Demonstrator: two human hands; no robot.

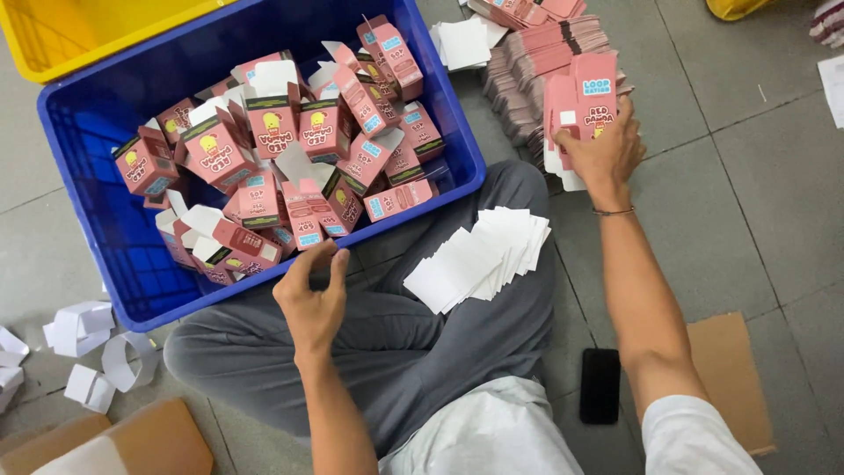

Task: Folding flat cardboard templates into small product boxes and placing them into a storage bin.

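At far left we see several loose white paper bands [105,352] on the floor. One blue crate [97,132] holds well over twenty folded pink cartons [272,167]; one yellow crate [70,26] stands beyond it. Our left hand [312,295] hovers at the crate's near rim, fingers spread and curled, holding nothing. One fan of white cards [479,255] rests on our grey-trousered knee [422,343]. Our right hand [602,154] pinches one flat pink carton blank [585,92] atop the stack of blanks [536,70], far right. One black phone [600,385] lies near, beside brown cardboard [730,369]. Open tile floor [756,211] remains at right.
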